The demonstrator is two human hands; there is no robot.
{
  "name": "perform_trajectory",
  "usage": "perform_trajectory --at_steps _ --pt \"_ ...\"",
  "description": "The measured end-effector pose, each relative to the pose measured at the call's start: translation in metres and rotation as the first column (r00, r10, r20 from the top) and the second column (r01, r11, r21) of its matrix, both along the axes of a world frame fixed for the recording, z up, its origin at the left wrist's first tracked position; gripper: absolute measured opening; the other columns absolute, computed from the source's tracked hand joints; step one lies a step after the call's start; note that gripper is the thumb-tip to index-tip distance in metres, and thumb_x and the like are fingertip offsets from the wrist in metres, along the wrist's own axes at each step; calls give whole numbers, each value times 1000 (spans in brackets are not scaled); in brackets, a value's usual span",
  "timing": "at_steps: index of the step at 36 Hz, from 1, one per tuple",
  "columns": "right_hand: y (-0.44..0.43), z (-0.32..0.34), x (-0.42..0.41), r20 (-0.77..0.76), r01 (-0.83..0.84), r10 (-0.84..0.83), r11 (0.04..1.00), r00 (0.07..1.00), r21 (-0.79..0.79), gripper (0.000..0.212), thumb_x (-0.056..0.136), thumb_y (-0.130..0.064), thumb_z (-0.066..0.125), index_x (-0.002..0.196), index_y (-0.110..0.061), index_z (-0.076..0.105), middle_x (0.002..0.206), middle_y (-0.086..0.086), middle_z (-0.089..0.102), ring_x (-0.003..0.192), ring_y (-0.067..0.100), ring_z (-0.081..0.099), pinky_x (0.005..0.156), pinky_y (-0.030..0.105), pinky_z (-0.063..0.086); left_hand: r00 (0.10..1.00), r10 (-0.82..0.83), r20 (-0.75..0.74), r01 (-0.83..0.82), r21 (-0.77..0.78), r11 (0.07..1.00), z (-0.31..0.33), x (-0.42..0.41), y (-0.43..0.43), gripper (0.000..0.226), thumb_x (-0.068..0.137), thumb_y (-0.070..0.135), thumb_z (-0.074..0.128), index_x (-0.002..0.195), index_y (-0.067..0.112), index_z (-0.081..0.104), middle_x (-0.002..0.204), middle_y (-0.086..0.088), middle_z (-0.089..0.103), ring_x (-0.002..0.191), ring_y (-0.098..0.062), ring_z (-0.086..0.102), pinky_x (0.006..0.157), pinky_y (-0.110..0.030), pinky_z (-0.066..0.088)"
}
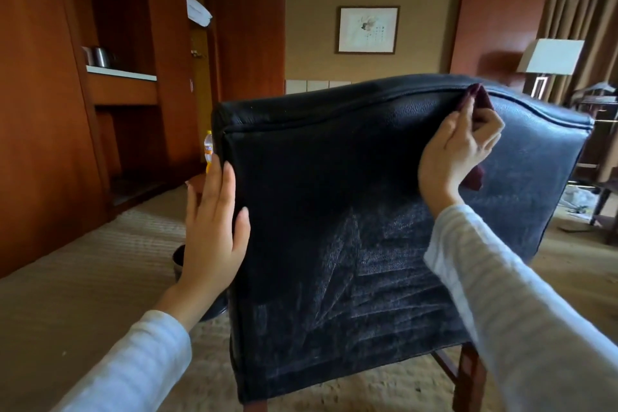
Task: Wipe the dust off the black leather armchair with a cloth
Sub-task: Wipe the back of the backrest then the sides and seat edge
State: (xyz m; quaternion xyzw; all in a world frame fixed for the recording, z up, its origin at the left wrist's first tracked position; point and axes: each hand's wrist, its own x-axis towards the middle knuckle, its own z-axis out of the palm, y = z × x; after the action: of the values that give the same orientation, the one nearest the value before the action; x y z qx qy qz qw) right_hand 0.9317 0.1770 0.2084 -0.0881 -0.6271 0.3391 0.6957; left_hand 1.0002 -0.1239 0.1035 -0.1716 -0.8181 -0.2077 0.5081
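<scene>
Cloth at the top seam, armchair braced from the side

Fingers and thumb of the right hand (458,147) curl round a dark red cloth (479,98) and press its bunched upper end onto the piping (334,103) along the top of the backrest. A loose corner hangs below the palm. The grip looks chosen to work the fabric into the seam, where dust would likely gather. The left hand (214,231) holds nothing. It lies flat, fingers straight, against the left edge of the backrest, probably to keep the chair from shifting under the rubbing.

The black leather armchair (334,194) stands upright on its wooden legs (468,375) on the carpet (83,278). Its back panel faces the person and its seat points away toward the far wall. The top edge runs left to right, and the cloth lies roughly upright across it. Pale grey streaks on the lower panel suggest most of the wiping is yet to come.
</scene>
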Motion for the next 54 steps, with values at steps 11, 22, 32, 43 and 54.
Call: perform_trajectory --at_steps 11,22,32,43,54 --pt "-161 -41 44 -16 -134 198 716 980 685 46 87 -23 46 127 -4 60 106 3 39 91 28 43 78 42 38 999 -33 -22 35 75 997 -2 -5 6 62 96 27 30 152 13 7 158 -7 4 147 -11 2 119 -31 -3" --pt "-105 -14 42 -145 174 -98 491 985 854 45 88 -21 51 133 -18 57 106 3 55 91 23 48 79 40 36 998 51 27 -52 28 998 2 5 4 64 95 30 32 151 10 11 159 -10 10 146 -18 12 118 -45 4" --pt "20 21 21 97 189 -291 806 952 560 48 90 -26 49 137 -26 50 109 13 53 98 31 45 85 44 34 999 20 -40 -20 -3 1000 3 8 -2 60 93 22 36 148 6 21 155 -11 19 144 -22 20 117 -50 14" --pt "31 19 26 429 160 -240 963 871 215 54 92 -21 38 144 -9 37 130 21 44 117 37 40 89 44 32 997 -78 1 78 104 992 0 10 8 68 93 26 42 152 11 11 158 -1 2 146 -16 9 114 -39 23" --pt "-130 -52 55 72 -35 -39 594 997 803 51 79 -16 48 128 -2 57 99 15 54 82 31 42 67 41 34 987 -118 -106 136 189 972 -5 4 21 69 90 19 44 151 5 14 158 -6 3 145 -1 7 112 -17 22"
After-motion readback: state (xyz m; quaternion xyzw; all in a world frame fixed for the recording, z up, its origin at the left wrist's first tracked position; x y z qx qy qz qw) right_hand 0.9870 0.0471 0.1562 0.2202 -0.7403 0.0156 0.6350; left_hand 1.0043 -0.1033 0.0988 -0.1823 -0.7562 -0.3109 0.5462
